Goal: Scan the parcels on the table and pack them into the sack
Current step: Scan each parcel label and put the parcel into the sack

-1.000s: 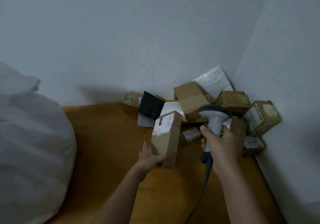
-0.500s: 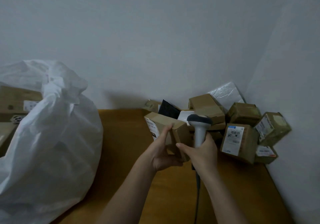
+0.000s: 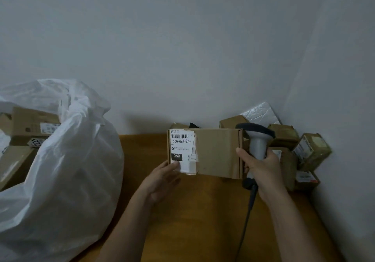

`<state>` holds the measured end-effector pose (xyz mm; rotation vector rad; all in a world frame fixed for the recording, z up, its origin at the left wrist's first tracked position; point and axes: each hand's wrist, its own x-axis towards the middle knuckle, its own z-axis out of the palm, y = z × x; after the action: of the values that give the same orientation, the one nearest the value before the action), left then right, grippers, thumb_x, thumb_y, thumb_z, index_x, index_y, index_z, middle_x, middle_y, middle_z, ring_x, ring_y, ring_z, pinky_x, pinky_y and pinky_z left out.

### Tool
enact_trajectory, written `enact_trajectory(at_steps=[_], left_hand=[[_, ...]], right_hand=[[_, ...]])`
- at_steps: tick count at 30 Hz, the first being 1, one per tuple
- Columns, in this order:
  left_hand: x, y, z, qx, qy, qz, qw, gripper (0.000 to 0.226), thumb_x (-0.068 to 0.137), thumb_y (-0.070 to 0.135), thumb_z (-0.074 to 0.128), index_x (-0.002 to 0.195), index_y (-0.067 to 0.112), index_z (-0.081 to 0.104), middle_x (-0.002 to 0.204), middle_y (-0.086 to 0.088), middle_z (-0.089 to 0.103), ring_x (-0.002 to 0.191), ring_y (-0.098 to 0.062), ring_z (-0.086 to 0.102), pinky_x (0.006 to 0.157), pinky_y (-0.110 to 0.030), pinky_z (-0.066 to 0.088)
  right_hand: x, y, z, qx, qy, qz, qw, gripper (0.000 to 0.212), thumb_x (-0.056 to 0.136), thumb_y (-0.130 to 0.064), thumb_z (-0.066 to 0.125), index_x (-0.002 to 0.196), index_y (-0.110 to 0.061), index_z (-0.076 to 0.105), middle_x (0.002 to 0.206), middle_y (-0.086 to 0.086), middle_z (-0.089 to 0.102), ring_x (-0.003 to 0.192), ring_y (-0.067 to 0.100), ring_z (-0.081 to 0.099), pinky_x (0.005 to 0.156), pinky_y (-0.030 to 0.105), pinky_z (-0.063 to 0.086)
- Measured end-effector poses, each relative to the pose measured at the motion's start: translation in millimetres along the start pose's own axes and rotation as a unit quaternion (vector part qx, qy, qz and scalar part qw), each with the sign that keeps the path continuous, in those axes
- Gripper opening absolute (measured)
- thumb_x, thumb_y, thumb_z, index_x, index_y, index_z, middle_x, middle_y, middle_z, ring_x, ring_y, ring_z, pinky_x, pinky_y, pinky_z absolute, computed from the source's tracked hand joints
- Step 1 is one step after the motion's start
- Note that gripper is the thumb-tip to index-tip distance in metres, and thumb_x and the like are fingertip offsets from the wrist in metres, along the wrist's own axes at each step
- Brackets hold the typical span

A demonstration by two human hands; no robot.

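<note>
Brown cardboard parcel (image 3: 211, 152) sat centre frame, white label facing viewer. Left hand (image 3: 162, 177) pinched its lower-left corner; right hand (image 3: 262, 165) gripped grey handheld scanner (image 3: 256, 140), forefinger steadying parcel. Advice: aim scanner at barcode, thumb clear. White plastic sack (image 3: 60, 170) lay left.

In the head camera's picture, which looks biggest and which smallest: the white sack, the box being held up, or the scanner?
1. White sack, by far the largest.
2. Held cardboard box.
3. Scanner, smallest, though the right hand hides part of its handle.

The left hand steadies the box's labelled end.
</note>
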<state>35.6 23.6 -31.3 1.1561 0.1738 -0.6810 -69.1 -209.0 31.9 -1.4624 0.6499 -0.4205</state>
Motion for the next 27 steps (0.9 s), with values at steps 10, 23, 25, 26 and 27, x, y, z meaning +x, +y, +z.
enact_trajectory(at_steps=[10, 23, 25, 26, 27], left_hand=[[11.7, -5.3, -7.4, -0.054, 0.131, 0.007, 0.990, 0.046, 0.080, -0.004, 0.066, 0.125, -0.005, 0.055, 0.112, -0.023, 0.069, 0.098, -0.033, 0.070, 0.068, -0.035, 0.061], [26.7, -15.7, 2.6, -0.121, 0.218, -0.003, 0.969, 0.027, 0.086, -0.008, 0.064, 0.112, -0.008, 0.055, 0.117, -0.027, 0.062, 0.092, -0.033, 0.065, 0.082, -0.038, 0.054], [26.5, -15.9, 1.9, -0.124, 0.219, -0.005, 0.968, 0.029, 0.087, -0.007, 0.063, 0.115, -0.008, 0.054, 0.116, -0.026, 0.062, 0.087, -0.031, 0.065, 0.079, -0.038, 0.054], [26.3, -16.1, 1.6, -0.125, 0.220, -0.004, 0.968, 0.033, 0.087, -0.006, 0.063, 0.118, -0.008, 0.053, 0.116, -0.026, 0.062, 0.086, -0.031, 0.065, 0.078, -0.037, 0.054], [26.7, -16.4, 1.6, -0.126, 0.222, -0.002, 0.967, 0.036, 0.087, -0.007, 0.063, 0.121, -0.009, 0.052, 0.117, -0.026, 0.061, 0.086, -0.031, 0.065, 0.078, -0.037, 0.053]], right_hand=[[-17.9, -22.1, 5.7, 0.002, -0.050, 0.032, 0.998, 0.027, 0.098, -0.044, 0.050, 0.100, -0.018, 0.058, 0.074, 0.010, 0.058, 0.065, 0.019, 0.056, 0.058, 0.031, 0.045], [-72.8, -62.9, 28.0, -0.052, -0.217, -0.026, 0.974, 0.030, 0.101, -0.040, 0.044, 0.100, -0.017, 0.062, 0.060, 0.002, 0.056, 0.057, 0.012, 0.054, 0.057, 0.027, 0.045], [-75.7, -66.6, 26.8, -0.062, -0.212, -0.037, 0.975, 0.030, 0.100, -0.041, 0.044, 0.098, -0.017, 0.062, 0.057, 0.000, 0.056, 0.056, 0.011, 0.054, 0.057, 0.028, 0.044], [-76.8, -68.4, 25.9, -0.065, -0.210, -0.042, 0.975, 0.031, 0.100, -0.042, 0.044, 0.097, -0.018, 0.062, 0.056, -0.001, 0.056, 0.055, 0.011, 0.054, 0.057, 0.028, 0.044], [-77.7, -70.1, 24.7, -0.067, -0.209, -0.046, 0.974, 0.031, 0.100, -0.042, 0.044, 0.097, -0.018, 0.062, 0.055, -0.002, 0.056, 0.054, 0.011, 0.054, 0.057, 0.028, 0.044]])
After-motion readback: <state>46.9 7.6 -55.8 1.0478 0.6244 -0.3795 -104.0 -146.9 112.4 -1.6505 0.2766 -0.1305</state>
